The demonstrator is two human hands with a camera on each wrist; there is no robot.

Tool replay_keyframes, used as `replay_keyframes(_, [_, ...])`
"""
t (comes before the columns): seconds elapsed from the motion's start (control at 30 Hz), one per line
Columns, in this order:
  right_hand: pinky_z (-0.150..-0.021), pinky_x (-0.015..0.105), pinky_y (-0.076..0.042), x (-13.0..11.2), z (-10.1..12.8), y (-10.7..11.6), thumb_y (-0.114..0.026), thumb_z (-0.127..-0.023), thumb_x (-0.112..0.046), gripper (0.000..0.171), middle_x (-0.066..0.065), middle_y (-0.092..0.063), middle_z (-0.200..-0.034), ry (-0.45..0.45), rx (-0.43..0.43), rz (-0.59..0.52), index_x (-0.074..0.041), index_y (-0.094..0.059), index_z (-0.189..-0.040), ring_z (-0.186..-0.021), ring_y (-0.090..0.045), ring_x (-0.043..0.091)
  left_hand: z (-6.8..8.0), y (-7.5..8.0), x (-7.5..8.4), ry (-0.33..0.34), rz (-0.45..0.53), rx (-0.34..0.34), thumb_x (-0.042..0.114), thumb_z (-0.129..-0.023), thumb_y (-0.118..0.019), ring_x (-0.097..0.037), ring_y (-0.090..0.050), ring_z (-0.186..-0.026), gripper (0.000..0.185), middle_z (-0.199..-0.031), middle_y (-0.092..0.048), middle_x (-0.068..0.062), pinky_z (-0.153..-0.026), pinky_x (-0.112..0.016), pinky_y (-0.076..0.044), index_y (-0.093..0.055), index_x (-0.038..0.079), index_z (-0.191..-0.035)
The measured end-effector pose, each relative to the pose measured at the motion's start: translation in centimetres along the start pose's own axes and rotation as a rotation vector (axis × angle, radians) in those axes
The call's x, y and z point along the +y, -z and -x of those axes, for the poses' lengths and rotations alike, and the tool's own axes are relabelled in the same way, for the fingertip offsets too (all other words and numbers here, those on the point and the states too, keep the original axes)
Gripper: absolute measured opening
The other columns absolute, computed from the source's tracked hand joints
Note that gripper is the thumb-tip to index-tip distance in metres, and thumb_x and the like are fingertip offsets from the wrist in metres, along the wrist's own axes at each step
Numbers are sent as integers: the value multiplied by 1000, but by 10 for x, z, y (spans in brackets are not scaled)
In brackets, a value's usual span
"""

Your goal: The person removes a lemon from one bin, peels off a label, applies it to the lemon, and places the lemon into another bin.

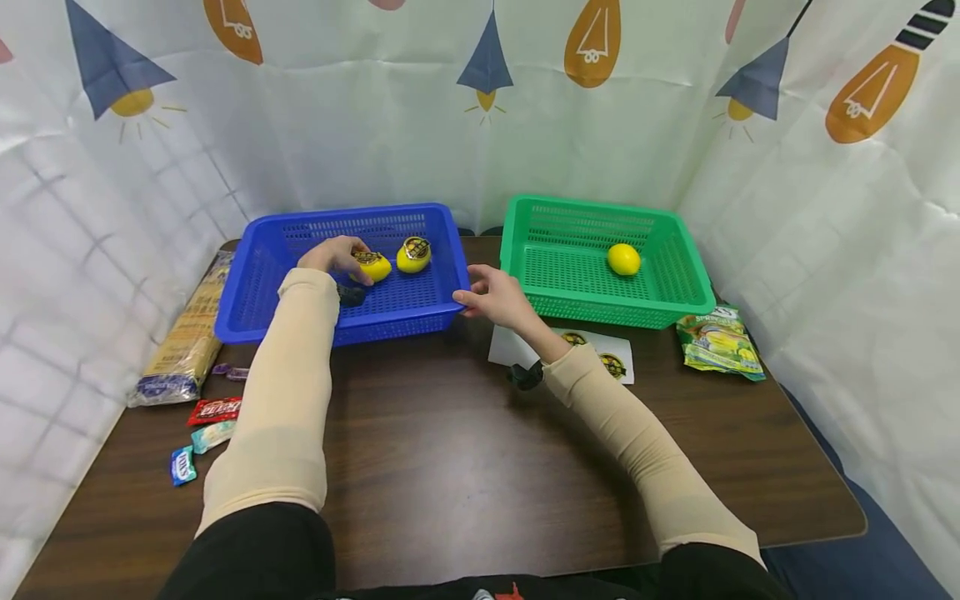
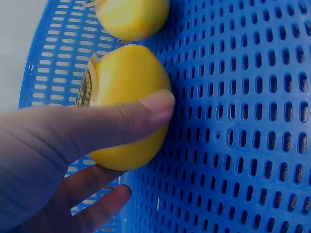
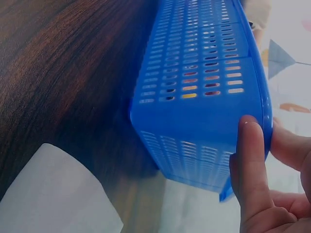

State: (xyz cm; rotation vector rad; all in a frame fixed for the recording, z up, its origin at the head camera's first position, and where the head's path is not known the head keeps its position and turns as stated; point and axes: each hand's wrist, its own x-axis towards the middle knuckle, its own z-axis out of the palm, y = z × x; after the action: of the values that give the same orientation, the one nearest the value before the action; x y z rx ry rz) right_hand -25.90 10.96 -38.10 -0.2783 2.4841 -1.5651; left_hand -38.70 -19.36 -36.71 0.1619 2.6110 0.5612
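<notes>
In the blue basket (image 1: 397, 325), my left hand (image 1: 335, 253) holds a lemon (image 1: 377, 267) that bears a dark round sticker. The left wrist view shows the thumb laid across this lemon's (image 2: 129, 77) side, with other fingers curled beneath. Just to its right in the basket sits a second stickered lemon (image 1: 408, 264). My right hand (image 1: 501, 297) pinches the basket's near right corner. Seen from the right wrist, the index finger (image 3: 252, 160) presses the outer wall under the rim, and the thumb is over the top edge.
A green basket (image 1: 600, 311) with one plain lemon (image 1: 623, 259) stands at right. Under my right forearm lies a white sticker sheet (image 1: 622, 348). A green snack bag (image 1: 720, 343) is at far right. Left are a long golden packet (image 1: 187, 333) and several small wrapped sweets (image 1: 214, 410).
</notes>
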Motion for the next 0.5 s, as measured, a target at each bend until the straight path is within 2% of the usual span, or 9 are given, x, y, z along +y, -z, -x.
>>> replay_keyframes(0.13, [-77, 41, -62, 2, 1, -2, -73, -91, -26, 67, 21, -74, -108, 6, 28, -19, -5, -43, -148, -92, -74, 41, -4, 1, -2, 29, -5, -57, 28, -87, -75, -46, -35, -139, 79, -157, -31, -26, -117, -64, -29, -33, 5, -151])
replay_keyframes(0.27, [-85, 53, -59, 5, 2, -4, -74, -90, -27, 66, 21, -74, -106, 27, 66, -40, -6, -47, -146, -91, -73, 43, 1, 9, -2, -33, -25, -87, 32, -89, -72, -48, -31, -143, 87, -158, -28, -29, -118, -62, -29, -25, 0, -154])
replay_keyframes(0.4, [-87, 54, -58, 6, 5, -6, -74, -90, -29, 62, 22, -75, -108, 47, 104, -32, -5, -52, -143, -91, -74, 42, 19, 23, 5, -123, -48, -47, 42, -94, -64, -49, -30, -144, 88, -157, -29, -31, -118, -62, -29, -19, 0, -157])
replay_keyframes(0.5, [-87, 55, -58, 8, 7, -4, -73, -90, -30, 62, 22, -74, -109, 56, 113, -25, -4, -52, -142, -90, -74, 41, 37, 34, 19, -207, -39, 15, 48, -96, -59, -47, -30, -145, 85, -157, -32, -29, -118, -62, -28, -20, 4, -158])
